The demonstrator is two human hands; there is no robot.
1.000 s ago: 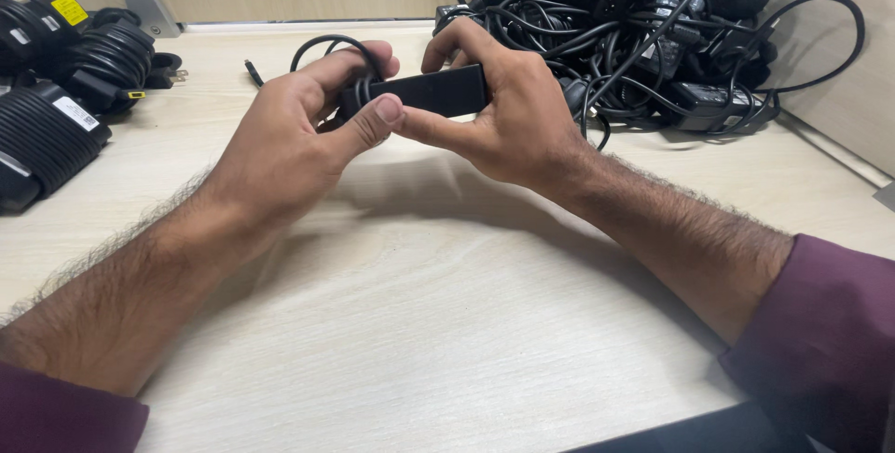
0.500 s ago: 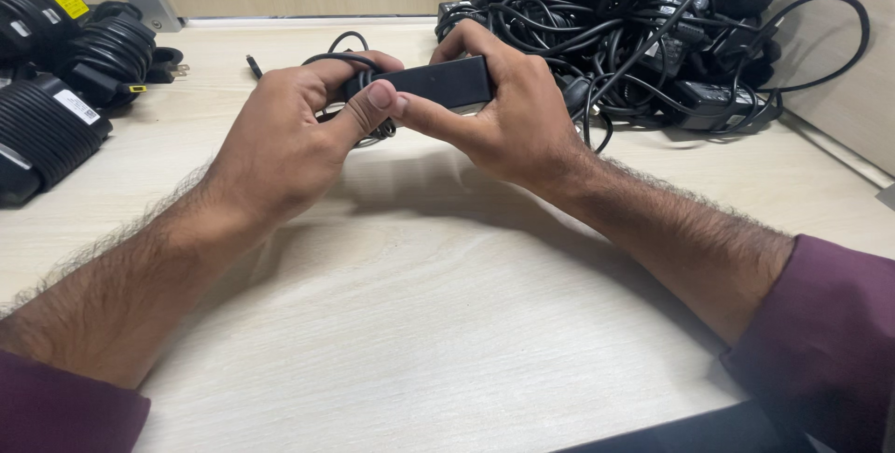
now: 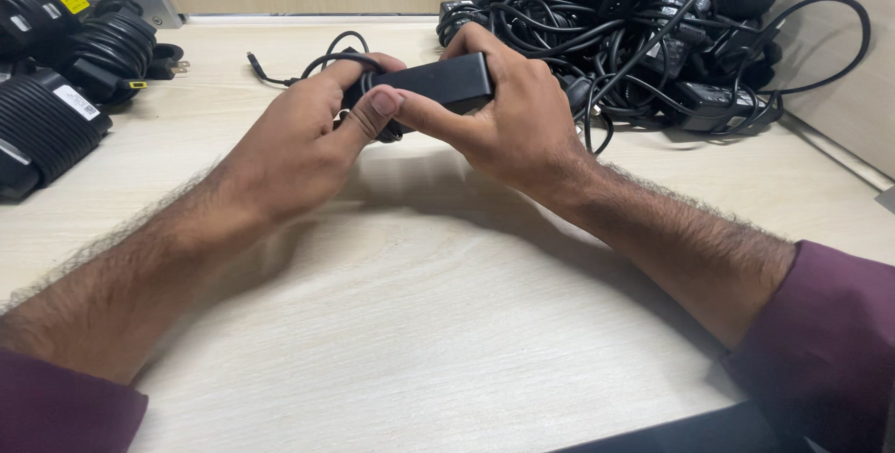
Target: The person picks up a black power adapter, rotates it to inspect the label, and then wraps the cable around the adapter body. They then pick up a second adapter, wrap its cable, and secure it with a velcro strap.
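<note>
Both hands grip a black adapter above the tabletop: the right hand clamped around its body, the left hand closed on its coiled cable end. More adapters lie piled beyond.

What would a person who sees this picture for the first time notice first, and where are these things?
First come the two hands in the middle: the right hand and the left hand both grip a black power adapter above the pale wooden table. Behind them, at the far right, lies a big tangled pile of black adapters and cables. At the far left edge sit a few adapters with neatly wound cords.
</note>
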